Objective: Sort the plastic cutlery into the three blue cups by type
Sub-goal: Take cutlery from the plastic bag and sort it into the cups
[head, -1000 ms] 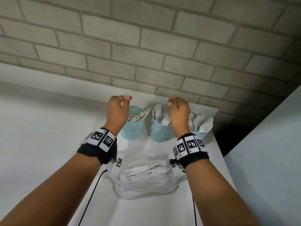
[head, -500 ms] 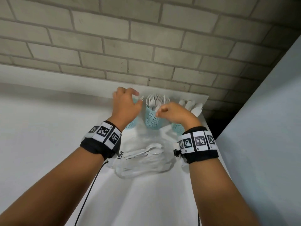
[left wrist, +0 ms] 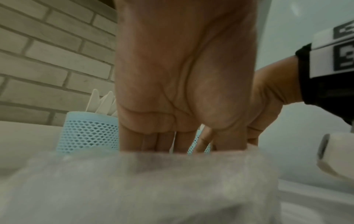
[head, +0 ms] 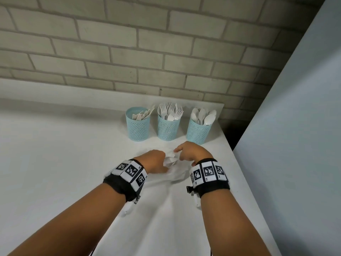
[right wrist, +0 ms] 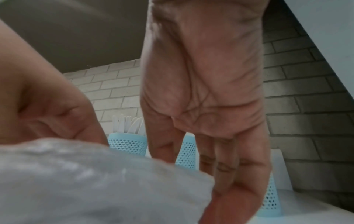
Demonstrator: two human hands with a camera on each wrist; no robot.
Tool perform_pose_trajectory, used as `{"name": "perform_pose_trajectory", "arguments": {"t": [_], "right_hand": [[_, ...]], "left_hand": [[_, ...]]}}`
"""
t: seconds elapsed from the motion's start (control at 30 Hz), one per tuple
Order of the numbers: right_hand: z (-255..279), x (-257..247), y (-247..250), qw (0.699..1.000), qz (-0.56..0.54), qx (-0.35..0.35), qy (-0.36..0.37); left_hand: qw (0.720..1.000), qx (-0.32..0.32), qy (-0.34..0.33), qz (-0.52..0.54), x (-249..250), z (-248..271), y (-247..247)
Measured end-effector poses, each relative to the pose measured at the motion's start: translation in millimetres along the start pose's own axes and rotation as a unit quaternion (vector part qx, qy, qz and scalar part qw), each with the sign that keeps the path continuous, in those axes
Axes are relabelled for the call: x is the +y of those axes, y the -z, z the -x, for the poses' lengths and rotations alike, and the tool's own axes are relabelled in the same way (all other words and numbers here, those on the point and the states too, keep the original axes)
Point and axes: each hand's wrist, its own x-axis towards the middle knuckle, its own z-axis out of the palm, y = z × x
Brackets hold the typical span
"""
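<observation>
Three blue mesh cups stand in a row at the back of the white table: the knife cup on the left, the fork cup in the middle, the spoon cup on the right. In front of them lies a clear plastic bag, bunched up between my hands. My left hand grips the bag's crumpled left side. My right hand reaches down at the bag's right side with fingers extended; the plastic hides their tips. No cutlery inside the bag is visible.
A grey brick wall runs behind the cups. A pale panel rises along the table's right edge, close to my right wrist. White tabletop stretches to the left.
Both hands have come down from above the cups and back toward me to the plastic bag. The bag, flat before, is now bunched between them.
</observation>
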Motion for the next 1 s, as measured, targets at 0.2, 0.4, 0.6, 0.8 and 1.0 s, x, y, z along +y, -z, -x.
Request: {"name": "perform_pose_trajectory", "arguments": {"t": [0.2,0.4,0.6,0.8,1.0], "right_hand": [[3.8,3.5,-11.0,0.999,-0.043,0.013,-0.002],[5.2,2.7,-16.5,0.993,-0.101,0.056,-0.002],[11.7,10.2,-17.7,0.992,-0.105,0.064,-0.011],[14.5,20.4,-16.5,0.991,-0.112,0.072,-0.008],[10.0,29.8,-16.0,0.989,-0.124,0.077,0.003]], "left_hand": [[0.997,-0.033,0.019,-0.065,7.1,9.0,-7.2],[0.997,-0.061,0.035,-0.043,7.7,14.4,-15.6],[0.999,0.008,0.017,0.03,9.8,13.5,-29.2],[0.998,0.065,-0.018,0.014,6.4,17.2,-21.6],[0.993,0.073,-0.034,0.084,3.8,19.7,-11.1]]}}
